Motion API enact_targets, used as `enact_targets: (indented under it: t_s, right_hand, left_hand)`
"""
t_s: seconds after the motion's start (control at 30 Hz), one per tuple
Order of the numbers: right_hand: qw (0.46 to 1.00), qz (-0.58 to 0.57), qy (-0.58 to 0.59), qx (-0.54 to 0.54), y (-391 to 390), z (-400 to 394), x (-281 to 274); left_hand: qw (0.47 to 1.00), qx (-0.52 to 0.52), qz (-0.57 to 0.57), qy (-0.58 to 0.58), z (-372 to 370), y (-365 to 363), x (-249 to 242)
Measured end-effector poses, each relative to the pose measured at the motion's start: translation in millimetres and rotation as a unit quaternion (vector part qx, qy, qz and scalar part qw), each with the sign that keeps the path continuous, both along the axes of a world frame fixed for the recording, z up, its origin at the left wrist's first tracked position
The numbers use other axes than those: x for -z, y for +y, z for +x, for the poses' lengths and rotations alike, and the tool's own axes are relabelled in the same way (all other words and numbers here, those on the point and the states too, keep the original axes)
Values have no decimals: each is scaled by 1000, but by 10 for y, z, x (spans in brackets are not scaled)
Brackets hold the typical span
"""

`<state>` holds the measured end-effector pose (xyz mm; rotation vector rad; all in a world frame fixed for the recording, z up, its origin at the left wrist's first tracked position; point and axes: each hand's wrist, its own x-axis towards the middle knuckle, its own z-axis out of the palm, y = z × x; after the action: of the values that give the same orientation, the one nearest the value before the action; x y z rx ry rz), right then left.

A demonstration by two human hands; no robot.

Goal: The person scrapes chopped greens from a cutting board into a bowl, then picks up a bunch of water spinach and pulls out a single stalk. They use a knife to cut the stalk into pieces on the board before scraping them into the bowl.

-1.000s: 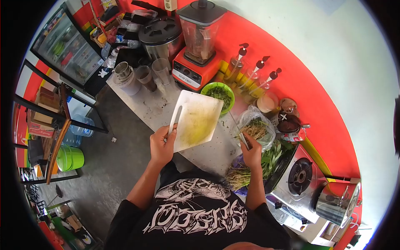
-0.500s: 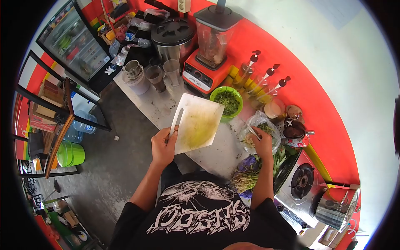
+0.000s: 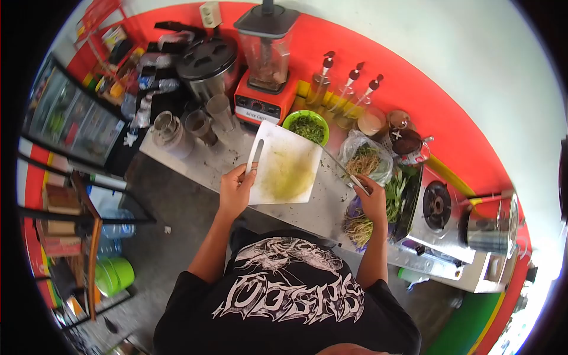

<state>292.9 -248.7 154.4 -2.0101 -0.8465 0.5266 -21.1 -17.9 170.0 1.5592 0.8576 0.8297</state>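
Your cutting board (image 3: 287, 165), stained yellow-green, sits mid-frame above the counter edge, tilted so its face shows to you. Your left hand (image 3: 238, 188) has its fingers closed on the board's left edge just below the handle slot, thumb over the face, probably so one hand can bear its weight. Your right hand (image 3: 373, 198), right of centre, is wrapped around the handle of the knife (image 3: 338, 162); the blade slants up and left towards the board's upper right corner, perhaps so it lies ready to scrape, though you cannot tell whether the tip touches. Just beyond that corner, the green bowl (image 3: 326, 135) holds chopped greens (image 3: 306, 127), likely set there within easy reach. Near the knife lies a plastic bag (image 3: 383, 158) of rooted stems (image 3: 362, 164); the blender (image 3: 266, 97) stands against the wall, upper centre
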Motion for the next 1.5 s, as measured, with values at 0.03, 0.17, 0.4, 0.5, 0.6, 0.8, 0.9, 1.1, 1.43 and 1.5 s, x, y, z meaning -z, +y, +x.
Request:
enact_targets:
  t_s: [0.03, 0.17, 0.4, 0.5, 0.6, 0.8, 0.9, 1.1, 1.43, 1.5]
  right_hand:
    - [1000, 25, -4, 17, -66, -71, 83]
    - [995, 19, 3, 101, -230, -479, 117]
    - [972, 5, 16, 235, -334, -1382, 376]
    - [965, -32, 25, 259, -303, -1716, 477]
    - [975, 6, -33, 219, -186, -2008, 573]
    - [970, -38, -43, 234, 177, -2405, 1029]
    - [957, -82, -102, 258, 388, -2539, 1249]
    - [945, -150, -104, 270, 518, -2570, 1320]
    - [929, -228, -110, 271, 602, -2460, 1298]
    - [928, -238, -110, 266, 613, -2440, 1277]
  left_hand:
    - [1000, 20, 3, 12, 16, 64, 73]
    - [993, 114, -1, -2, 96, 383, 262]
    - [979, 197, -37, 37, 59, 637, 480]
    - [977, 202, -66, 11, 71, 703, 676]
    - [973, 204, -101, 35, 53, 787, 831]
    - [947, 258, -179, 71, -113, 928, 1168]
    - [935, 291, -177, 99, -262, 957, 1289]
    - [923, 324, -152, 140, -431, 947, 1277]
    - [906, 324, -141, 233, -400, 920, 1297]
    - [908, 321, -92, 252, -399, 891, 1302]
